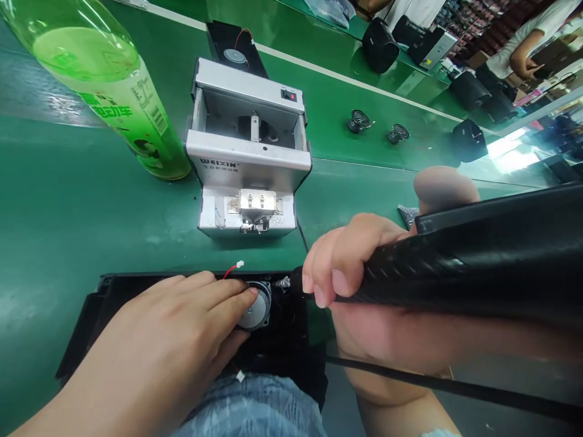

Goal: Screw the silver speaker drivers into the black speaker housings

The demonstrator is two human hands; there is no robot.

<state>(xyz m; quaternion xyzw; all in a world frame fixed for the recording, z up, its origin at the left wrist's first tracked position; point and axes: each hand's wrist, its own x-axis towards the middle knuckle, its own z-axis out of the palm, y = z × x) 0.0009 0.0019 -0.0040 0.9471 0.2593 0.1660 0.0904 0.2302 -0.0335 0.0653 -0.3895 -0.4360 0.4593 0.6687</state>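
My left hand (177, 328) rests over a black panel (282, 343), its fingers holding a small round speaker (255, 311) with a silvery back against the panel. Part of the speaker is hidden beneath these fingers. My right hand (355, 261) is wrapped around a black electric screwdriver (483, 255) lying nearly level. The driver's tip meets the speaker's upper right edge; whether a screw sits there is too small to tell. Beyond my left fingers, a red wire with a white plug (240, 264) sticks out; another white plug (240, 376) shows at the panel's near edge.
Behind the panel stands a grey screw feeder (250, 158) marked WEIXIN. A green bottle (122, 103) is left of it. Farther back are another black panel (216, 42) with a speaker and two loose speakers (359, 121). A co-worker (532, 48) is at the upper right.
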